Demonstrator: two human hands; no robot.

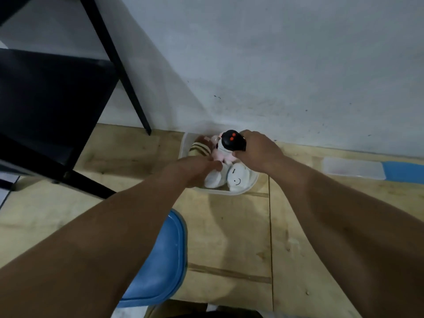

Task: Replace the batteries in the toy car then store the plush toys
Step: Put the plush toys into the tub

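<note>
Gripping a black remote (231,141), right hand (258,152) hovers over plush toys (229,173).

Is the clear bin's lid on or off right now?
Off. The clear bin stands open-topped, plush toys showing inside; a blue lid lies apart on the floor.

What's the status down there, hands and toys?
Right hand gripping black toy over clear bin. Left hand pressing white plush inside. Nothing blocking.
</note>
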